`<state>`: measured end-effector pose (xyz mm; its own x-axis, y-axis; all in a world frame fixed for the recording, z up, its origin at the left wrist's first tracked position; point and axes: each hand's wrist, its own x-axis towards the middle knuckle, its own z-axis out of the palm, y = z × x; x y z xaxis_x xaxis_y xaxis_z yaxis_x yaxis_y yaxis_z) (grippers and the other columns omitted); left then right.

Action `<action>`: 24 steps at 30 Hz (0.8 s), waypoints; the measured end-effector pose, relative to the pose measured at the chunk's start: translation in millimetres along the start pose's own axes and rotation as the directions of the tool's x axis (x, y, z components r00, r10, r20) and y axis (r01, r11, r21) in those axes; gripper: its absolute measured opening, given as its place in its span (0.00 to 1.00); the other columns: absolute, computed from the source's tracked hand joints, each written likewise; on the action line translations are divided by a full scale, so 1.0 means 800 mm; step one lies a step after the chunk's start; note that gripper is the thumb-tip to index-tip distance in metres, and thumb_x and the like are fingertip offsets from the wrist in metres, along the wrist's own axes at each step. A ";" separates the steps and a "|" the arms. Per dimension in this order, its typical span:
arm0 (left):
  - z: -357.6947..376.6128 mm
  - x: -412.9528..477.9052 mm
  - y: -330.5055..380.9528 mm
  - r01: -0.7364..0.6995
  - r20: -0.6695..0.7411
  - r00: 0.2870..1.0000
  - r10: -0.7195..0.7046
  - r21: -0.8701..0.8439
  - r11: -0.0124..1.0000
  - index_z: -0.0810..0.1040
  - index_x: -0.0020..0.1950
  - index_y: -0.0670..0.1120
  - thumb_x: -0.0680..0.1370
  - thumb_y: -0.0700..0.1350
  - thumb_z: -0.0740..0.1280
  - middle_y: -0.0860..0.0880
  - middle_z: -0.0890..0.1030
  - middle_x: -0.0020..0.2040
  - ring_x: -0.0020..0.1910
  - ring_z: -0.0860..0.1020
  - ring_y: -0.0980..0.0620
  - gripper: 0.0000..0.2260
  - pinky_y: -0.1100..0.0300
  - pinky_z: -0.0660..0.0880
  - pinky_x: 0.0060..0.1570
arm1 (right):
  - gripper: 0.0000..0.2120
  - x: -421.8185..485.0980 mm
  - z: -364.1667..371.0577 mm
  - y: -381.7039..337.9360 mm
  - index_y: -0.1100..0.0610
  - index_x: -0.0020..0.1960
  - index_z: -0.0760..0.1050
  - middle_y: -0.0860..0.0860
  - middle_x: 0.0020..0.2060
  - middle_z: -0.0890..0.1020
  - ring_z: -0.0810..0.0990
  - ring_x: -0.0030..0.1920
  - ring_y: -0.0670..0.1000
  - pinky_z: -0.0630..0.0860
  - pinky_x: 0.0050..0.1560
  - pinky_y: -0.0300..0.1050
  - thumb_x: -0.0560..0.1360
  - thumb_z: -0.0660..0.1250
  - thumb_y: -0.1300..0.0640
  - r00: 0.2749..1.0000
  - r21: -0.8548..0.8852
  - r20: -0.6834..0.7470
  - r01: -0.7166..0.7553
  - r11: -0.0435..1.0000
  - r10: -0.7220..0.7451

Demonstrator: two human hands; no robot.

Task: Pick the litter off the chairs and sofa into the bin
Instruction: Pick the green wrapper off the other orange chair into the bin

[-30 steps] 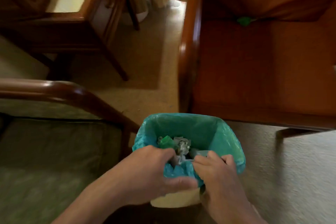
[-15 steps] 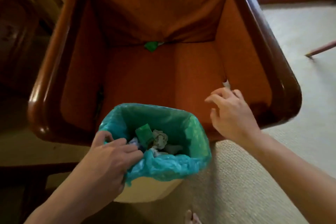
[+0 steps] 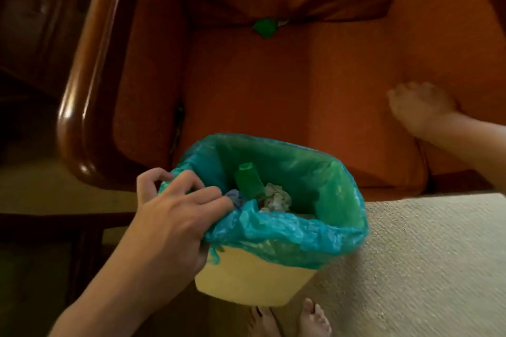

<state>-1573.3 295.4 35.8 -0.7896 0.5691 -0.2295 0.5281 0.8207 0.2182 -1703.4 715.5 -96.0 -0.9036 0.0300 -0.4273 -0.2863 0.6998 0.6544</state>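
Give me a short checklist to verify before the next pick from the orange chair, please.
1. Bin held steady: ok, the left hand holds its rim and liner.
2. Bin has room: ok, the litter inside lies low.
3. Litter left on the chair: not ok, a green scrap sits in the crease at the back of the seat.
4. Right hand free: cannot tell, it is blurred at the seat's right edge.
5. Path to the scrap: ok, the seat between is bare.
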 end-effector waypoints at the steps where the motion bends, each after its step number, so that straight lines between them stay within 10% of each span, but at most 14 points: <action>1: 0.001 -0.004 -0.003 0.018 -0.009 1.000 -0.019 -0.025 1.000 0.76 0.45 0.58 0.66 0.46 0.66 0.61 0.75 0.39 0.45 0.73 0.54 0.09 0.46 0.66 0.50 | 0.17 0.006 0.003 0.005 0.54 0.62 0.70 0.51 0.54 0.78 0.79 0.52 0.53 0.77 0.51 0.46 0.74 0.60 0.62 0.999 0.014 -0.029 0.020 1.000 -0.020; 6: 0.011 -0.019 -0.024 0.084 -0.018 0.996 -0.087 -0.135 0.987 0.74 0.45 0.59 0.66 0.45 0.69 0.61 0.74 0.39 0.45 0.72 0.55 0.11 0.49 0.63 0.50 | 0.05 -0.003 -0.009 0.014 0.50 0.47 0.73 0.48 0.36 0.76 0.76 0.35 0.51 0.78 0.35 0.47 0.75 0.63 0.60 0.996 0.431 -0.083 0.024 0.902 0.013; 11: 0.015 -0.031 -0.043 0.160 -0.041 0.983 -0.177 -0.270 0.949 0.73 0.46 0.60 0.67 0.45 0.68 0.62 0.73 0.40 0.47 0.68 0.58 0.13 0.52 0.58 0.52 | 0.12 -0.092 -0.168 -0.039 0.46 0.43 0.73 0.45 0.34 0.80 0.77 0.33 0.41 0.71 0.32 0.34 0.69 0.76 0.55 0.949 0.926 -0.313 0.296 0.235 0.037; 13: 0.015 -0.038 -0.051 0.189 -0.053 0.975 -0.214 -0.298 0.936 0.72 0.47 0.61 0.68 0.45 0.69 0.63 0.72 0.42 0.48 0.68 0.59 0.14 0.51 0.58 0.52 | 0.10 -0.124 -0.245 -0.067 0.43 0.44 0.74 0.41 0.42 0.81 0.78 0.38 0.42 0.73 0.37 0.32 0.69 0.74 0.52 0.895 0.914 -0.357 0.394 0.095 -0.267; 15: 0.021 -0.039 -0.050 0.210 -0.057 0.969 -0.239 -0.311 0.927 0.72 0.47 0.61 0.66 0.45 0.70 0.63 0.72 0.42 0.48 0.68 0.59 0.15 0.51 0.58 0.51 | 0.05 -0.142 -0.289 -0.088 0.41 0.46 0.75 0.36 0.48 0.78 0.77 0.46 0.40 0.76 0.45 0.37 0.73 0.70 0.45 0.747 0.886 -0.225 0.425 0.188 -0.626; 18: 0.023 -0.042 -0.060 0.252 -0.044 0.958 -0.285 -0.348 0.903 0.71 0.47 0.60 0.63 0.44 0.71 0.62 0.72 0.42 0.49 0.68 0.59 0.18 0.51 0.58 0.51 | 0.15 -0.117 -0.338 -0.114 0.46 0.41 0.78 0.39 0.50 0.78 0.76 0.49 0.41 0.74 0.50 0.45 0.74 0.64 0.36 0.616 0.823 -0.102 0.494 0.282 -0.781; 24: 0.034 -0.048 -0.062 0.268 -0.021 0.954 -0.298 -0.381 0.885 0.72 0.49 0.61 0.63 0.41 0.74 0.63 0.70 0.44 0.51 0.66 0.59 0.22 0.50 0.65 0.52 | 0.08 0.014 -0.362 -0.229 0.59 0.47 0.78 0.52 0.35 0.79 0.78 0.34 0.52 0.74 0.30 0.34 0.77 0.68 0.54 0.932 0.973 -0.127 0.184 0.142 -0.341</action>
<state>-1560.6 234.4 7.9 -0.9175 0.2978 -0.2637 0.1370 0.8590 0.4932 -1753.2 380.8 -40.1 -0.7846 -0.3011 -0.5420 0.1030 0.7988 -0.5927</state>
